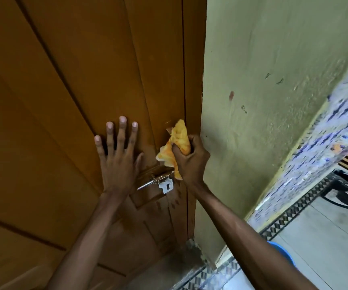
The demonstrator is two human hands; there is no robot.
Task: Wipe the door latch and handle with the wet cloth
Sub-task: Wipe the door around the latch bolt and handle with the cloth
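While our forearms reach up from the bottom of the view, we have our left hand (118,158) spread flat against the brown door (54,101), fingers released and grasping nothing, bracing the panel just beside the hardware. Our right hand (191,159) is clenched around the wet cloth (178,141), a bunched yellow wad pressed against the door near its edge, with loose folds hanging down toward the metal. Just below the cloth sits the handle (151,182), a slim shiny lever pointing left, and touching it on the right is the pale latch (166,186) plate with a keyhole-shaped slot. To wipe well, we judge we should bring the cloth down off the wood and wrap it around the lever, drawing it along the full length, then press a fold into the slot and around the plate's edges where grime gathers. Keeping the left palm firm should stop the door swinging under the rubbing. Farther off, the pale green wall (263,101) runs beside the door, and beyond it lies the tiled floor (325,237) with a patterned border.
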